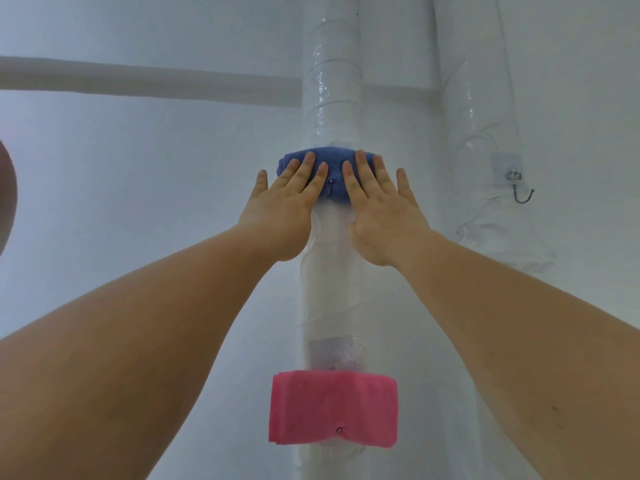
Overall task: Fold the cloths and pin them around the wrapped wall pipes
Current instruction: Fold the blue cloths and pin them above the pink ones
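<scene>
- Currently the person is pressing both hands flat on the blue cloth (335, 160), which is sitting as a folded band high on the front wrapped pipe (330, 81).
- The left hand (287, 202) is lying open, fingers straight and spread, with its fingertips resting on the left part of the band. It is gripping nothing, and its thumb is out of sight.
- The right hand (377, 204) is doing the same on the right part of the band, flat and open with nothing pinched.
- A pin (330, 187) is showing in the blue cloth in the gap between the two hands, close to the band's lower edge.
- Lower on the same pipe, the pink cloth (332, 407) is hanging as a second folded band, with its own pin (339, 430) at the bottom edge.
- A single pin seems to be carrying the blue band. If it is catching only the outer fold, the cloth may be sliding down the glossy wrapping or springing open once the palms lift.
- Smoothing the fabric this close to the pin is also risking a pricked finger, or working the pin loose.
- A second wrapped pipe (481, 98) is standing to the right, bare of cloth, with a metal hook (519, 192) beside it.
- No brand, label or writing is showing anywhere.
</scene>
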